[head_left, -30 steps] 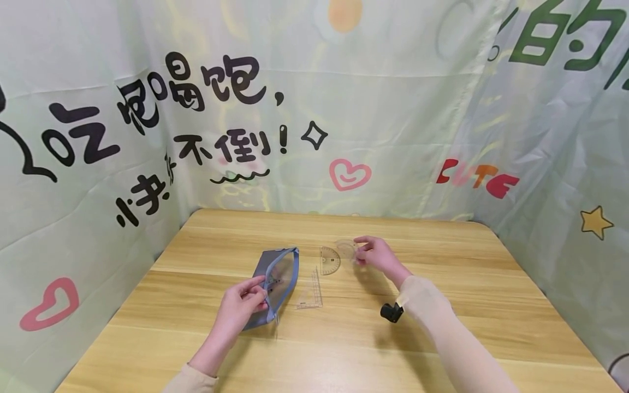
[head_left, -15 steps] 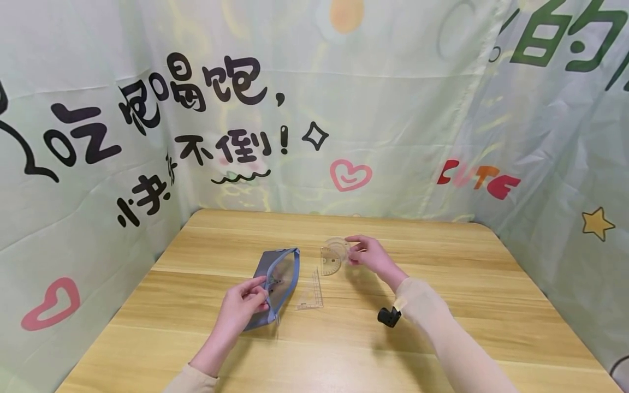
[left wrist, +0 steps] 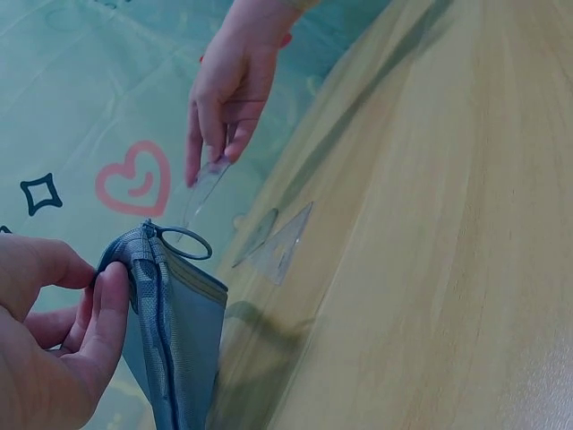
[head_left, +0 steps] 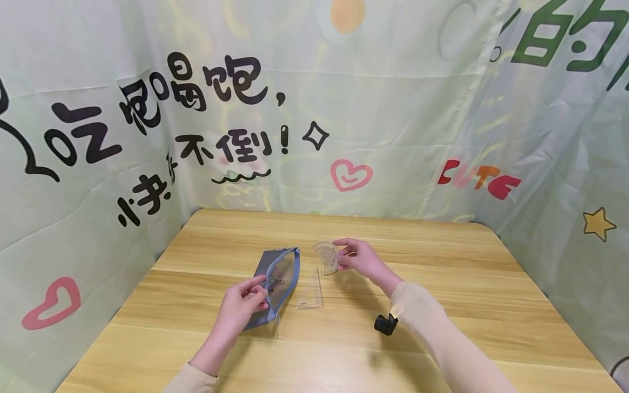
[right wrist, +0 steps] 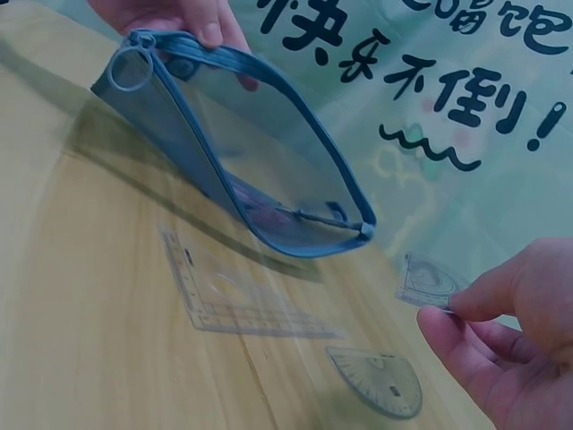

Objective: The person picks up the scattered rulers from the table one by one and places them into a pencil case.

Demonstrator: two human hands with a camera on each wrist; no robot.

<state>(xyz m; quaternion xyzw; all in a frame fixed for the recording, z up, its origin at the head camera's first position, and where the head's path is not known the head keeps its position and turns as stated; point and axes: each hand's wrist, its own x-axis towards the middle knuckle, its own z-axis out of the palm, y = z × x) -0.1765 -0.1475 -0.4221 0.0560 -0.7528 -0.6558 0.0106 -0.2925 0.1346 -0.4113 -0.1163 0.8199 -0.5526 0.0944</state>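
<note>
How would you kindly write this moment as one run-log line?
left grip: pinches open pouch | right grip: pinches clear drawing tool | on table: set square, protractor

Pouch (left wrist: pixel 192 322): sheer, translucent side panels, apparently mesh or film; edge binding (right wrist: pixel 309 106) of matt, woven cloth. Set square (right wrist: pixel 210 313), protractor (right wrist: pixel 380 387) and held drawing piece (right wrist: pixel 428 279): clear, thin, smooth plastic with printed markings. Tabletop (head_left: pixel 344 352): wood-grain finish, smooth, with a soft sheen toward the near edge. Backdrop (head_left: pixel 393 120): thin printed cloth, creased, faintly lustrous. Sleeve (head_left: pixel 432 333): soft, matt cloth. Wrist block (head_left: pixel 385 325): black, apparently plastic.
</note>
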